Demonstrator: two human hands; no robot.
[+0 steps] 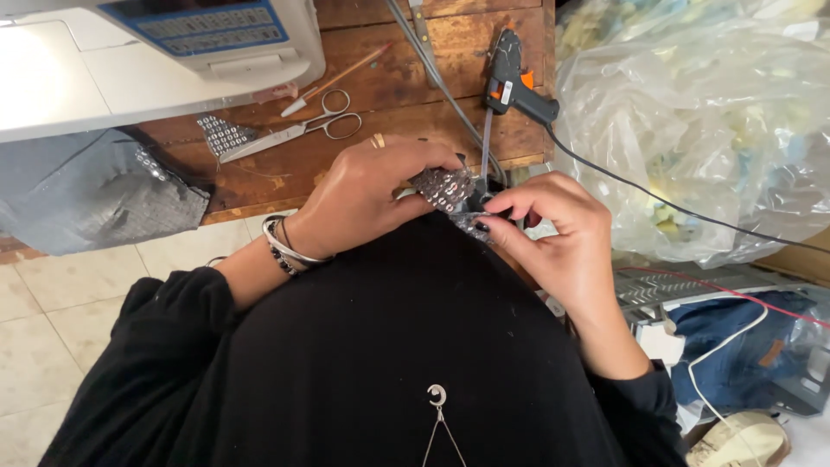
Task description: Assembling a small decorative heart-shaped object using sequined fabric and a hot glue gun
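Pinching a sequined fabric piece (443, 188), both left hand (367, 195) and right hand (562, 232) work at the table edge (259, 206); scissors (303, 128) at eleven o'clock, glue gun (512, 79) at twelve.

my left hand (367, 195) covers most of the sequined piece (443, 187) | its lower end is hidden behind my right hand (562, 229) fingers | sewing machine (156, 52) cut off by top and left edges | plastic bag (692, 121) contents blurred, cannot tell
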